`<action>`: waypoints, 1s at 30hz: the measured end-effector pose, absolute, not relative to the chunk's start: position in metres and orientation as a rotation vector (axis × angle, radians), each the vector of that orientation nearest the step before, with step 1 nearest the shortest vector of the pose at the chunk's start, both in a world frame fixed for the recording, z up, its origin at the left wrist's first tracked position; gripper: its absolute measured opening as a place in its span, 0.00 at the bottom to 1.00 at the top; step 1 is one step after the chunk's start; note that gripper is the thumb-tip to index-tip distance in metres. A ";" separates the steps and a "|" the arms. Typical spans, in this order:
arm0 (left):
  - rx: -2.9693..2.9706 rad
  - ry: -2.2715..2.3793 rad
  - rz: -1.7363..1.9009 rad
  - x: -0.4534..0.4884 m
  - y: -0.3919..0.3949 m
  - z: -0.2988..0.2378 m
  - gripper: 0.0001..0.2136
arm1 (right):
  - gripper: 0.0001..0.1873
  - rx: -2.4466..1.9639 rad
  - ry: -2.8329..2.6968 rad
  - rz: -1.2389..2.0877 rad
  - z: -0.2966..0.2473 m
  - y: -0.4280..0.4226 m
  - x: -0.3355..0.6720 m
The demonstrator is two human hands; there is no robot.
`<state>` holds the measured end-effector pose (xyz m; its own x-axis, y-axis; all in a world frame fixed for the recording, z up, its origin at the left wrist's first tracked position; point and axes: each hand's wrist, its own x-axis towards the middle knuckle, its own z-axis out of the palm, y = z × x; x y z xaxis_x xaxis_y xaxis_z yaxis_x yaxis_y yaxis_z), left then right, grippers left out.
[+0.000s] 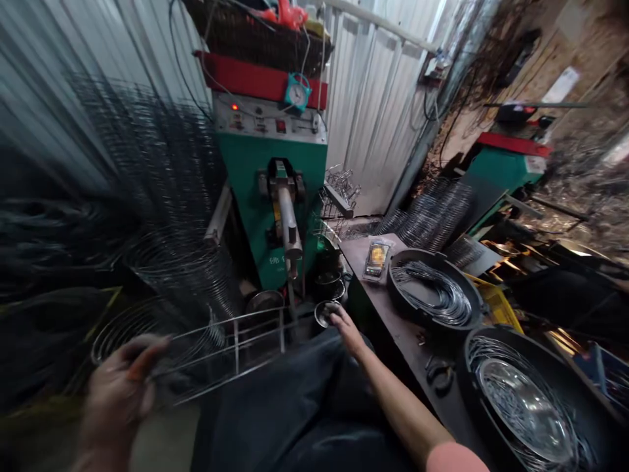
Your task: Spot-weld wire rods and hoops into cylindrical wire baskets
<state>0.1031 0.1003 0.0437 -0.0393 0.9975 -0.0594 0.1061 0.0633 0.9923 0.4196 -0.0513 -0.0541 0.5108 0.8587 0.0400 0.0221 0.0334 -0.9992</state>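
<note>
While your left hand (120,387) blurs at the near left, its thumb and fingers pinch the left end of a wire frame (236,346). The frame reaches rightward from that grip, just beyond your dark-clad lap (275,413), its crossbars standing between long rods. Your right hand (348,330) is at a small metal bowl (318,313), right of the frame, with the fingers over the rim; you cannot tell from here whether they are pinching anything.

Beyond the frame stands a green machine (240,160) with a red light (234,107) glowing on its panel. Tall stacks of wire rings (171,157) rise at the far left. On the right, a table (378,308) bears two round black trays, the far one (392,282) holding curved wires (449,298), the near one (466,387) holding wires around a shiny metal dish (543,406).
</note>
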 end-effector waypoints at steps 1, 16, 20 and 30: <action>1.177 1.173 1.108 0.115 0.093 0.046 0.18 | 0.24 -1.324 -0.949 0.832 -0.036 -0.056 0.414; 1.494 1.049 0.800 0.171 0.041 0.015 0.25 | 0.19 -1.238 -0.519 1.184 0.005 -0.081 0.368; 1.341 0.954 0.641 0.202 -0.003 0.002 0.33 | 0.19 -1.123 -0.379 1.208 -0.004 -0.067 0.351; 1.298 1.181 0.582 0.221 -0.008 0.017 0.28 | 0.15 -1.663 -0.771 0.762 -0.033 -0.134 0.471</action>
